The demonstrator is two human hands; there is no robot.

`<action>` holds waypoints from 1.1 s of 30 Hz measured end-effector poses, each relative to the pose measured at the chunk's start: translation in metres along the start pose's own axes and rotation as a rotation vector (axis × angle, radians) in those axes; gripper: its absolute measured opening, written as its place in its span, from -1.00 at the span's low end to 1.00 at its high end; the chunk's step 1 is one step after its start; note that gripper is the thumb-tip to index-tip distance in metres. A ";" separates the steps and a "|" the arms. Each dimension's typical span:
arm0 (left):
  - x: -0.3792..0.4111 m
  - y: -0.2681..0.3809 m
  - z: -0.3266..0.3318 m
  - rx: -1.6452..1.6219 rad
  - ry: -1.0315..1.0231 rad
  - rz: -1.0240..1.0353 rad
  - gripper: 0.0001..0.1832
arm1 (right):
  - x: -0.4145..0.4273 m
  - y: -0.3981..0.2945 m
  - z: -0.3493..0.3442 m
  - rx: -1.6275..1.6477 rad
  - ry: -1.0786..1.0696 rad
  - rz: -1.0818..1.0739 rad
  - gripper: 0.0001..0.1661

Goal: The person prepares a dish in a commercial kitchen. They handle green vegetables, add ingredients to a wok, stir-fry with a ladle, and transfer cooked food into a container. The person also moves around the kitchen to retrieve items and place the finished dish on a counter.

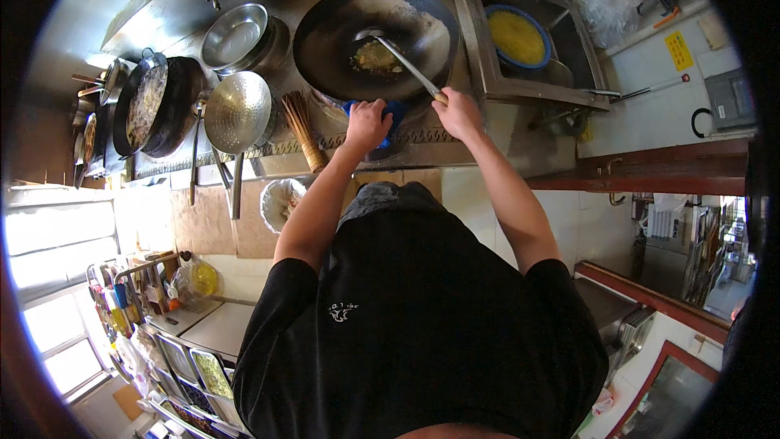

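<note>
A large dark wok (329, 36) sits on the steel range before me, with a small heap of chopped food (376, 57) at its bottom. My right hand (458, 113) grips the handle end of a long metal wok ladle (409, 66). The ladle's head rests in the wok at the edge of the food. At the wok's near rim, my left hand (368, 127) holds a blue cloth (395, 111) bunched under its fingers. The hand hides part of the cloth and of the rim, so the exact grip on the rim is not visible.
Left of the wok lie a bamboo wok brush (304, 134), a perforated strainer (238, 111), stacked steel bowls (234, 38) and another wok (146, 103). A sink (518, 86) on the right holds a blue-rimmed basin (544, 23) of yellow contents. Below the counter stands a lined bin (274, 210).
</note>
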State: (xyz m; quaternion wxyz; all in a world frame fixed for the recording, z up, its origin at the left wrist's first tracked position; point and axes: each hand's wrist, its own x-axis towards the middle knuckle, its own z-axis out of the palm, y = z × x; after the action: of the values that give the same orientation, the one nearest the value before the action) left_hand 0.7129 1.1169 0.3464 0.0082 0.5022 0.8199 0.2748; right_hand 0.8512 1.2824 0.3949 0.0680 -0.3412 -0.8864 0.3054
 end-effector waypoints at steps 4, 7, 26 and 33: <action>-0.013 0.004 -0.003 0.053 -0.046 -0.017 -0.61 | 0.008 -0.005 0.000 -0.147 -0.003 -0.069 -0.74; -0.042 0.028 -0.016 0.212 0.170 -0.045 -0.42 | 0.005 0.004 0.004 -0.170 0.057 -0.114 -0.74; -0.496 -0.038 -0.023 -0.472 -0.831 -1.474 -0.41 | -0.290 0.157 0.176 1.311 -0.881 1.254 -0.61; -0.451 -0.110 -0.027 -0.354 -0.455 -1.460 -0.51 | -0.228 0.103 0.135 1.222 -0.635 1.083 -0.58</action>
State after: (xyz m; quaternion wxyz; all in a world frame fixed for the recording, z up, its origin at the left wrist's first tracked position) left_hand 0.8388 0.6937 0.2006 0.4346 -0.1287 0.8646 0.2168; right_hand 1.0375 1.1280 0.2458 -0.1656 -0.5180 -0.2605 0.7978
